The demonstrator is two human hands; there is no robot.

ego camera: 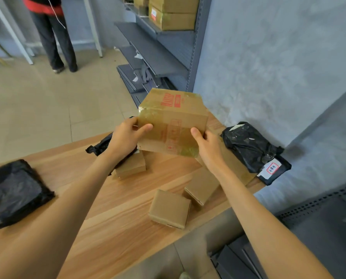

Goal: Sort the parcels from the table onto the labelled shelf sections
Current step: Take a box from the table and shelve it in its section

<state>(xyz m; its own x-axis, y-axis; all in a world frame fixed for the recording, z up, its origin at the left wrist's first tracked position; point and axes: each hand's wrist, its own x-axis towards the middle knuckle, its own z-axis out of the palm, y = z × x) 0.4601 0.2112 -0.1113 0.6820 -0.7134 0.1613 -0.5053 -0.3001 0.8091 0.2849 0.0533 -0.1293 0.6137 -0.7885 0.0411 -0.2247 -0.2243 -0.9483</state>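
A taped cardboard box (172,119) with red print is held up above the wooden table (115,228). My left hand (127,137) grips its left side and my right hand (206,146) grips its lower right corner. On the table lie three small plain cardboard boxes: one (169,208) near the front edge, one (202,186) to its right, one (130,166) under my left wrist. Black plastic parcels lie at the left (15,190), behind my left hand (99,146) and at the right end (246,146). The grey shelf unit (160,55) stands beyond the table.
Stacked cardboard boxes (172,15) sit on an upper shelf. A flat black parcel with a white label (273,170) overhangs the table's right end. A person (51,33) stands on the tiled floor at the back left. A grey wall runs along the right.
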